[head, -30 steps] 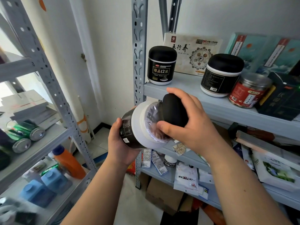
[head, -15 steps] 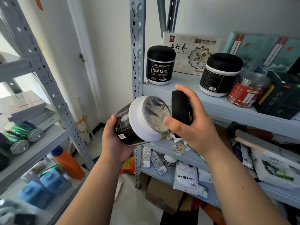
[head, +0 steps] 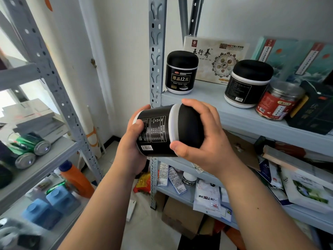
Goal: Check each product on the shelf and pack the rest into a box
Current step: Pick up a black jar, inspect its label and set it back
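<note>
The held jar [head: 158, 130] lies sideways — left hand [head: 133, 147] at its nine o'clock, right hand [head: 207, 141] at three; at its twelve, an upright jar [head: 181, 73] stands on the shelf [head: 207, 98], a flat box [head: 216, 51] behind.

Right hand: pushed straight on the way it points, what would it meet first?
The black lid: the right hand grips it, on the jar held sideways. Past that, likely the left hand at the jar's base; depth unclear.

A black jar [head: 158, 129] lies on its side just before the shelf's [head: 252, 121] front edge. The left hand [head: 133, 147] grips its base end and the right hand [head: 209, 141] curls over its black lid [head: 191, 127]. A second jar [head: 181, 73] stands near the shelf's left corner.
</note>
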`<state>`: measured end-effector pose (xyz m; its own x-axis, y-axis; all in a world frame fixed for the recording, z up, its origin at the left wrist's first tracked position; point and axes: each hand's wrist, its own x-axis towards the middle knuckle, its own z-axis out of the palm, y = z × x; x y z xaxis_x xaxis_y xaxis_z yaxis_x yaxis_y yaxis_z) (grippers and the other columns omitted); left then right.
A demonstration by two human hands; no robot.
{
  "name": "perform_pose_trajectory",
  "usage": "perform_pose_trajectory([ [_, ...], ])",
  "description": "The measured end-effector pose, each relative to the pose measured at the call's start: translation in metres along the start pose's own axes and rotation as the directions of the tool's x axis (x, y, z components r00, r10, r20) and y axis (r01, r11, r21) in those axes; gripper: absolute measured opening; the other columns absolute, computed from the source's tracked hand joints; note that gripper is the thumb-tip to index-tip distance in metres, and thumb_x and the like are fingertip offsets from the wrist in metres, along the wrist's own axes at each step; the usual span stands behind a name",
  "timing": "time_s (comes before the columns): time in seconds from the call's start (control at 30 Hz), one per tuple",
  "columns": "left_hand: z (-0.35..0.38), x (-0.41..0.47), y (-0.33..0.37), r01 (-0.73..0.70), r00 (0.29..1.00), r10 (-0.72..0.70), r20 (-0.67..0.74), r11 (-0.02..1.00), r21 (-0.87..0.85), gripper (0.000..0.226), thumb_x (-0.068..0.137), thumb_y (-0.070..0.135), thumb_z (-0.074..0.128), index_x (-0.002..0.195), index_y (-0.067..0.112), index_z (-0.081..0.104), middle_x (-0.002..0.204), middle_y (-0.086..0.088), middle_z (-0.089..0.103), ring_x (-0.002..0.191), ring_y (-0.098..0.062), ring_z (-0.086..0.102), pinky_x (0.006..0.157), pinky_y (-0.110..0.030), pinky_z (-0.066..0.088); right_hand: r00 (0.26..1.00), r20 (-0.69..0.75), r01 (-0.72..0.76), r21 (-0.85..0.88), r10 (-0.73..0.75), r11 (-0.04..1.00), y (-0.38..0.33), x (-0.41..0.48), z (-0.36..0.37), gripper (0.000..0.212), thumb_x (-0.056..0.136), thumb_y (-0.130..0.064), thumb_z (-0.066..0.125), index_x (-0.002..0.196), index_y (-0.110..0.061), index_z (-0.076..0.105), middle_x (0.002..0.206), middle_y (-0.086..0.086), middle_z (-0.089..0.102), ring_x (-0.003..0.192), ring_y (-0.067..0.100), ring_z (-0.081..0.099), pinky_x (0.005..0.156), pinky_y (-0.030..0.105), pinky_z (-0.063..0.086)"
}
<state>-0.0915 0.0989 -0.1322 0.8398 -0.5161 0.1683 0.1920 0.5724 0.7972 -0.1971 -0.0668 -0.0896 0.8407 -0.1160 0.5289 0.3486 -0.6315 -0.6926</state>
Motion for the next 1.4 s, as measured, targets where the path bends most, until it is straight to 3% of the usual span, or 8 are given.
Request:
perform_pose_trajectory([
  [0.33, -0.006, 0.003, -0.001, 0.035, 0.999, -0.035, -0.023, 0.999, 0.013, 0.078, 0.075, 0.042, 0.067, 0.145, 0.014, 0.049, 0.123, -0.015, 0.066, 0.111, -0.037, 0.060, 0.093, -0.051, 0.051, 0.999, 0.049, 0.003, -0.017, -0.002, 1.000, 0.009, 0.002, 0.005, 0.073, 0.068, -0.058, 0.072, 0.135, -0.056, 0.042, 0.139, -0.008, 0.032, 0.128, 0.001, 0.044, 0.102, 0.016, 0.044],
  [0.5, -0.004, 0.003, -0.002, 0.044, 0.999, -0.043, -0.019, 0.998, 0.044, 0.080, 0.074, 0.043, 0.066, 0.146, 0.015, 0.048, 0.119, -0.012, 0.068, 0.104, -0.032, 0.066, 0.085, -0.048, 0.057, 0.999, 0.050, -0.017, -0.003, 0.017, 1.000, 0.011, 0.002, 0.006, 0.070, 0.069, -0.058, 0.069, 0.131, -0.058, 0.038, 0.136, -0.011, 0.036, 0.124, -0.005, 0.045, 0.096, 0.009, 0.042],
  [0.67, -0.007, 0.003, -0.006, 0.018, 0.999, -0.014, -0.035, 0.992, 0.125, 0.062, 0.080, 0.036, 0.064, 0.139, 0.021, 0.053, 0.107, -0.003, 0.074, 0.094, -0.022, 0.072, 0.073, -0.036, 0.061, 0.972, 0.074, -0.227, 0.055, 0.223, 0.972, 0.010, 0.005, 0.008, 0.059, 0.074, -0.071, 0.058, 0.128, -0.057, 0.038, 0.130, -0.010, 0.047, 0.114, 0.005, 0.053, 0.091, 0.024, 0.049],
  [0.8, -0.015, 0.006, -0.004, 0.072, 0.996, -0.063, -0.062, 0.985, 0.156, 0.057, 0.084, 0.034, 0.055, 0.140, 0.020, 0.052, 0.102, 0.000, 0.075, 0.087, -0.018, 0.073, 0.066, -0.032, 0.059, 0.876, 0.283, -0.436, 0.119, 0.390, 0.892, 0.016, 0.008, -0.005, 0.077, 0.071, -0.081, 0.055, 0.141, -0.063, 0.029, 0.137, -0.015, 0.054, 0.125, 0.014, 0.055, 0.097, 0.034, 0.046],
  [0.93, -0.020, 0.006, -0.004, 0.125, 0.987, -0.114, -0.115, 0.988, 0.094, 0.065, 0.085, 0.038, 0.057, 0.145, 0.015, 0.050, 0.117, -0.008, 0.070, 0.098, -0.023, 0.069, 0.078, -0.039, 0.057, 0.909, 0.326, -0.265, -0.027, 0.259, 0.964, 0.015, 0.001, -0.013, 0.101, 0.070, -0.053, 0.078, 0.149, -0.067, 0.018, 0.160, -0.025, 0.024, 0.147, -0.002, 0.029, 0.117, 0.034, 0.036],
  [1.03, -0.019, 0.005, -0.008, 0.133, 0.985, -0.124, -0.119, 0.988, 0.073, 0.064, 0.086, 0.038, 0.056, 0.145, 0.014, 0.050, 0.117, -0.008, 0.071, 0.100, -0.024, 0.069, 0.080, -0.041, 0.057, 0.936, 0.312, -0.134, -0.102, 0.160, 0.986, 0.016, 0.001, -0.013, 0.092, 0.073, -0.035, 0.075, 0.149, -0.058, 0.028, 0.154, -0.024, 0.028, 0.143, -0.006, 0.031, 0.117, 0.030, 0.038],
  [1.23, -0.015, 0.005, -0.012, 0.117, 0.988, -0.105, -0.116, 0.988, 0.098, 0.057, 0.084, 0.037, 0.055, 0.138, 0.021, 0.055, 0.108, -0.003, 0.074, 0.092, -0.020, 0.071, 0.070, -0.034, 0.060, 0.888, 0.261, -0.384, -0.031, 0.379, 0.923, 0.022, 0.004, -0.012, 0.079, 0.072, -0.091, 0.040, 0.145, -0.064, 0.027, 0.145, -0.017, 0.053, 0.136, 0.014, 0.050, 0.111, 0.044, 0.040],
  [1.4, -0.013, 0.004, -0.012, 0.128, 0.987, -0.118, -0.113, 0.988, 0.085, 0.061, 0.084, 0.038, 0.057, 0.142, 0.019, 0.053, 0.115, -0.006, 0.071, 0.100, -0.024, 0.068, 0.077, -0.039, 0.057, 0.899, 0.359, -0.231, -0.096, 0.250, 0.968, 0.014, -0.001, -0.021, 0.099, 0.075, -0.043, 0.077, 0.149, -0.068, 0.017, 0.158, -0.028, 0.025, 0.146, 0.003, 0.033, 0.117, 0.046, 0.040],
])
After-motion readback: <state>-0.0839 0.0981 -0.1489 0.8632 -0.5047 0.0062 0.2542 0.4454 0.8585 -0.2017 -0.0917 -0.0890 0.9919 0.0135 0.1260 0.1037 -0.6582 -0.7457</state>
